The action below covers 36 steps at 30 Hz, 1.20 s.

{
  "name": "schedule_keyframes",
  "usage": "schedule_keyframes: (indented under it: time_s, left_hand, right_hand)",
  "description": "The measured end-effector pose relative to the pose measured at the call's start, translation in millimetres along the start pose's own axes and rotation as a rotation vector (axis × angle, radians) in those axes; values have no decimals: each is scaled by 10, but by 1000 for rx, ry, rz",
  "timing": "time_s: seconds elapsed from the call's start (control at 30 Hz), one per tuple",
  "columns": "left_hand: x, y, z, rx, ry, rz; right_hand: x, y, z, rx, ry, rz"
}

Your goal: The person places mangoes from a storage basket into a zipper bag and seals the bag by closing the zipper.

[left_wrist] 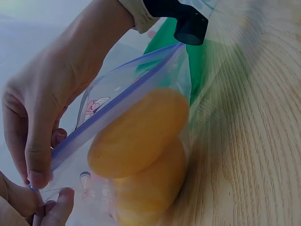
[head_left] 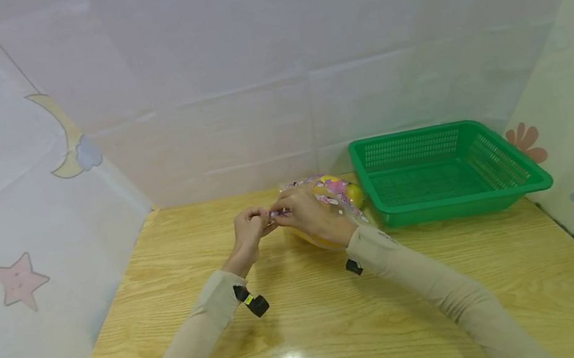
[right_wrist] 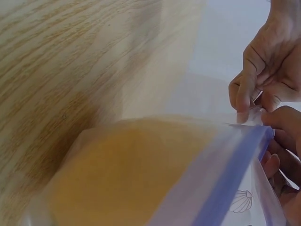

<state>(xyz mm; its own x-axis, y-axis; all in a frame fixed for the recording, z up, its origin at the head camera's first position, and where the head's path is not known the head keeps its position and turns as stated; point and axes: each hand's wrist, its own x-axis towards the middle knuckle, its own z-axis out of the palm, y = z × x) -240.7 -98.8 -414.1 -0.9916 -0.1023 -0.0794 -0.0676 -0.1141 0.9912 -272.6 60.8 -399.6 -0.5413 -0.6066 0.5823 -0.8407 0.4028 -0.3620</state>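
A clear zip bag [left_wrist: 77,190] with a purple zip strip and printed pictures lies on its side on the table. Inside are large smooth yellow-orange oval things [left_wrist: 141,132], of a kind I cannot tell. My left hand [head_left: 250,230] pinches one end of the bag's mouth between thumb and fingers. Right beside it, my right hand [head_left: 306,210] grips the zip edge at the same end. Away from my fingers, the two purple strips stand apart. In the head view, the right hand and forearm hide part of the bag.
A green plastic basket [head_left: 454,201] with slotted sides stands at the right, close by the bag. The wooden table [head_left: 310,325] meets a pale sheet wall [head_left: 249,85] behind, with printed sheets on both sides. Each wrist carries a small black camera [head_left: 253,302].
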Motion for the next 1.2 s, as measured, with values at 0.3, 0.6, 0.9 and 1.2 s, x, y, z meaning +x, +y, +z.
schedule_keyframes:
  time_s: [0.3, 0.6, 0.9, 1.2]
  left_hand:
    - [14, 33, 5, 5, -16, -3]
    - [17, 46, -6, 22, -8, -12]
    - [34, 17, 34, 43, -3, 0]
    - [11, 45, 30, 49, 3, 4]
  right_hand:
    - [-53, 45, -56, 4, -4, -24]
    - [-129, 64, -93, -23, -13, -15]
    - [-177, 145, -15, -13, 49, -73]
    - [-185, 168, 17, -22, 59, -111]
